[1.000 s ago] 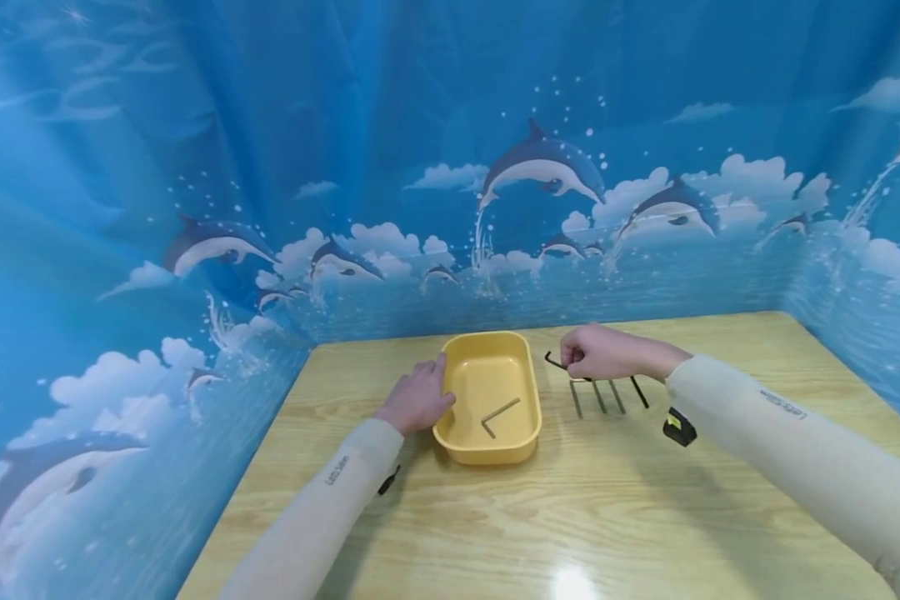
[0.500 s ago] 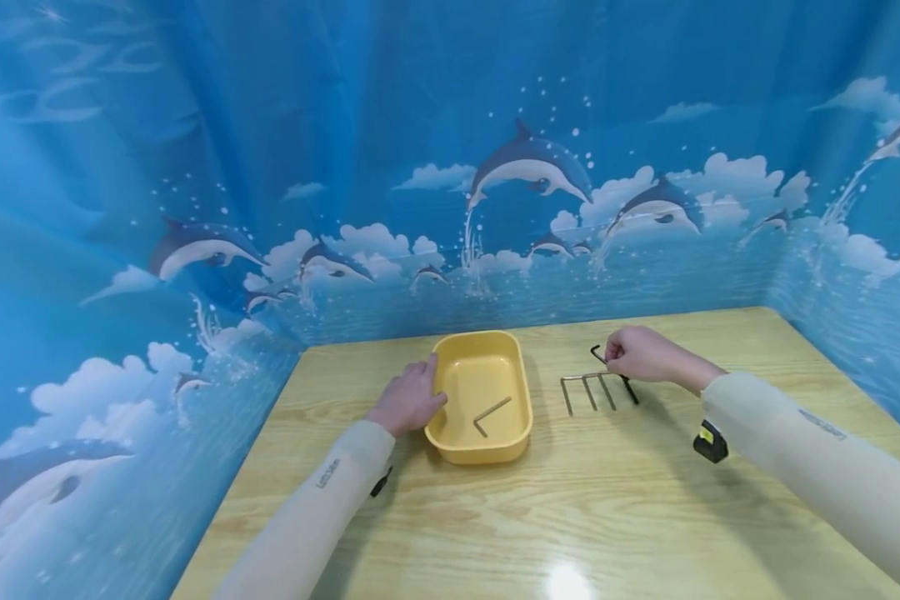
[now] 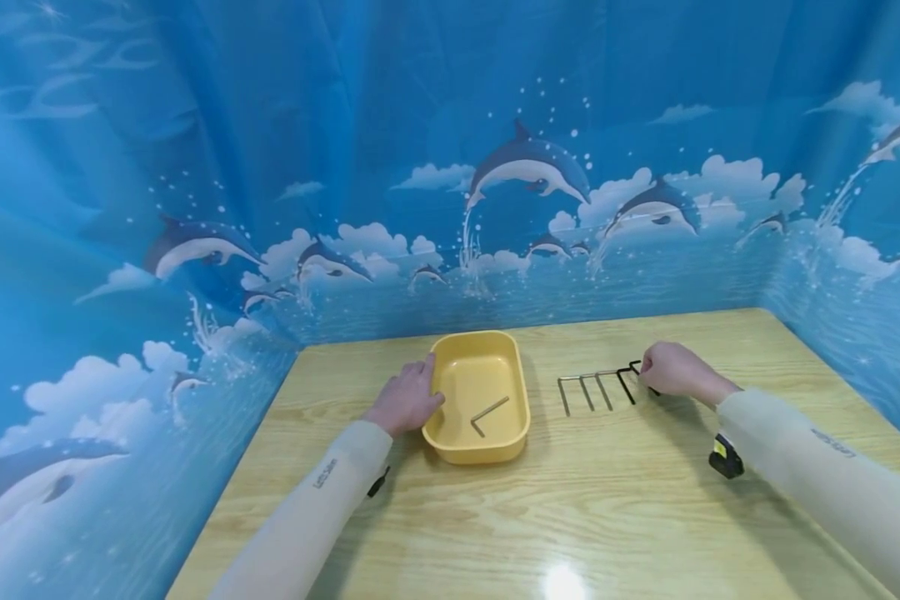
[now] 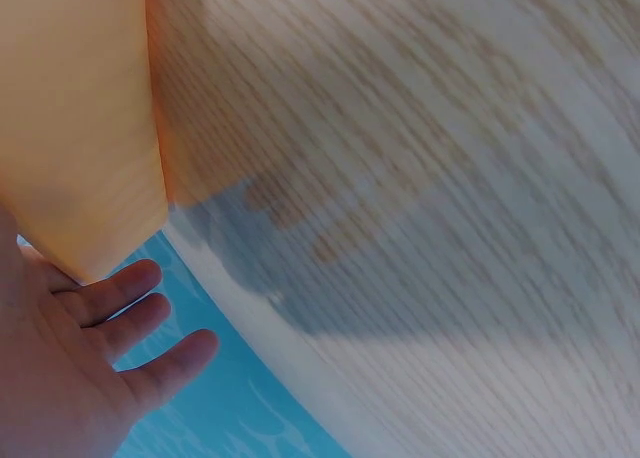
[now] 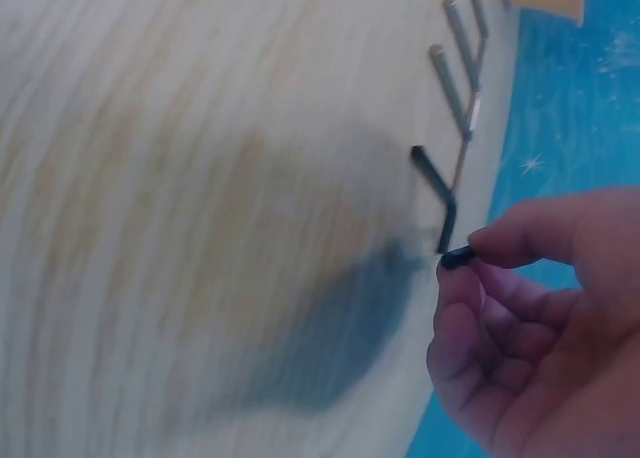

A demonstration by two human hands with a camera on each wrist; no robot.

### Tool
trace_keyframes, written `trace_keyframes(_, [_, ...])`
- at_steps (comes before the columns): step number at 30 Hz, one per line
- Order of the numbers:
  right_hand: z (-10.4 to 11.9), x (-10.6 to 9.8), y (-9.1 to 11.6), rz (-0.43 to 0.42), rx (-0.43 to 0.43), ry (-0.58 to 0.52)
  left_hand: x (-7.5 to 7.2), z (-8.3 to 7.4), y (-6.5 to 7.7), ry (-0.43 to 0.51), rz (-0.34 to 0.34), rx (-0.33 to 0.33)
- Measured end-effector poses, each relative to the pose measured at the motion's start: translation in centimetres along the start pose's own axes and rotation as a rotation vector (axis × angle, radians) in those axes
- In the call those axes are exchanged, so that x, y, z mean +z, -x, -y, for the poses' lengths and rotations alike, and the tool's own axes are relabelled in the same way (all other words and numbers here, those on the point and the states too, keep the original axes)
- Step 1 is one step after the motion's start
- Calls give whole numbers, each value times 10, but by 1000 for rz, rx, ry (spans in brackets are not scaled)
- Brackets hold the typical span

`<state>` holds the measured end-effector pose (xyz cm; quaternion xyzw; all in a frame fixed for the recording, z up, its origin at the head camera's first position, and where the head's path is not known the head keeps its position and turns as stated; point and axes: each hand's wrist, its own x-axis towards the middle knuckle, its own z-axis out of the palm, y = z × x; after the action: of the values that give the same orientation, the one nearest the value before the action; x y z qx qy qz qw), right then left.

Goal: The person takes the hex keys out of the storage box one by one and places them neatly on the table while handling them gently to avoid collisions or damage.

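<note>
My right hand (image 3: 677, 369) pinches a black hex key (image 5: 457, 257) between thumb and fingertips, close over the table at the right end of a row of hex keys. Much of that key is hidden by the fingers. Beside it lies another black hex key (image 3: 626, 387), then silver ones, including the leftmost silver hex key (image 3: 564, 396). My left hand (image 3: 407, 400) rests at the left rim of a yellow tub (image 3: 525, 392), with thumb and index finger at the edge. In the left wrist view its other fingers (image 4: 185, 368) stretch out loosely. One bent hex key (image 3: 487, 412) lies inside the tub.
The light wood-grain table (image 3: 450, 533) ends at a blue curtain (image 3: 390, 125) printed with dolphins, which stands behind and along both sides. The row of hex keys lies right of the tub, long arms overlapping end to end.
My right hand has moved right along the row with the black hex key and come down at its right end. The left hand has stayed at the tub; the view has shifted slightly.
</note>
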<state>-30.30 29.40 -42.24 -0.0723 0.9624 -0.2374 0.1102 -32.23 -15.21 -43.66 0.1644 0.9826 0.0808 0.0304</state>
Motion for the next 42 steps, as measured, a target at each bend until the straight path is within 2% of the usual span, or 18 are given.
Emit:
trace_keyframes(5, [-9,8,-3,-10,14,8,0,3,2,12,-13,-9])
trace_keyframes(19, [-11,12,-8,-59,102,54,4,0,-2,2,-14,4])
trace_keyframes(31, [-7,16,-8,-54,78,-1,2,2,-2,13,-23,-7])
trace_keyframes(38, [-5,22,-3,-62,94,26,7,2,4,24,-10,-10])
trace_keyframes(42, [-1,17,-2,-96,91,67,4,0,1,23,-36,5])
